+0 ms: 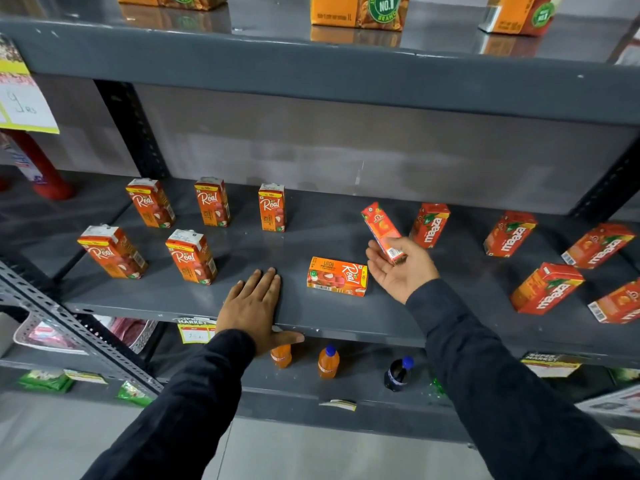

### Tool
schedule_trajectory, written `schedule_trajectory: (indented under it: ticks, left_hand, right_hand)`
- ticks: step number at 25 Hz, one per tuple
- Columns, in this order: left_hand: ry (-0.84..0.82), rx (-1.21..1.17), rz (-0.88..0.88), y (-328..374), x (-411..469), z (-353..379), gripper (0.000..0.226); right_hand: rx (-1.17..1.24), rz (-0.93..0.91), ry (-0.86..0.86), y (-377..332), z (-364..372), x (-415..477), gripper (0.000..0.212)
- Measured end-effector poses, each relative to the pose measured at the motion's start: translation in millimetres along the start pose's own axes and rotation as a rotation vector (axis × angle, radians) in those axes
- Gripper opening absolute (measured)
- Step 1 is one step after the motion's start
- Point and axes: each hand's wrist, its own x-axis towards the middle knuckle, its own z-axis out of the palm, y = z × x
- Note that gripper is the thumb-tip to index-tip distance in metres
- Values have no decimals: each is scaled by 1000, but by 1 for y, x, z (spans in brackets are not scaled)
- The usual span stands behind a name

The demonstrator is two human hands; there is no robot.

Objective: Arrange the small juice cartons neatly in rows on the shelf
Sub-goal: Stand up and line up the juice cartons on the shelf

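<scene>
Right hand (398, 268) palm-up over the shelf (311, 317), fingers loosely curled around the lower end of a red mango carton (382, 230). Carton tilts up and away from the fingertips, barcode end resting in the palm. Grip looks light, more cradle than clamp; judged to be a carry hold while a spot is chosen.

Left hand (256, 303) flat, palm down on the shelf's front edge, fingers straight and close together, thumb hooked under the lip. Holds nothing. Probably bracing the body for the reach.

Just left of the right hand's thumb: one Real litchi carton (337, 276) lying on its side, label up, between the two hands. The only litchi carton not standing, so likely next to be righted.

Beyond the left fingertips and off to their left: five upright litchi cartons (192, 256), three in a back row, two in a front row, spaced apart but roughly aligned. The front row has a gap straight ahead of the left fingers; the fallen carton would fit there.

To the right of the right hand: Maaza cartons (429, 225), the nearest just behind the held carton's upper end, the others well apart, tilted at mixed angles, some near the frame edge. No clear rows on that side yet.

Judgement: litchi side mostly done; mango side barely begun. The held carton belongs with the mango group.
</scene>
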Motion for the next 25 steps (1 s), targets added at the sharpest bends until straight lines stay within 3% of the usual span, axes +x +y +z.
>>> schedule_trajectory:
  ticks: [7, 10, 12, 18, 22, 25]
  left_hand:
    - [-14, 36, -12, 3, -2, -2, 126]
    - [-22, 38, -18, 4, -2, -4, 126]
    - [-23, 32, -20, 5, -2, -4, 125]
    - [-12, 27, -13, 5, -2, -2, 125]
    - [-14, 45, -21, 6, -2, -2, 126]
    - [-23, 53, -24, 7, -2, -3, 125]
  right_hand:
    - [216, -8, -109, 9, -16, -36, 59]
    - [262, 5, -157, 3, -22, -47, 60]
    - [192, -46, -182, 2, -30, -49, 53]
    - [-353, -219, -128, 2, -56, -59, 60]
    - [-400, -234, -90, 2, -72, -65, 42]
    - [-387, -295, -32, -6, -87, -58, 40]
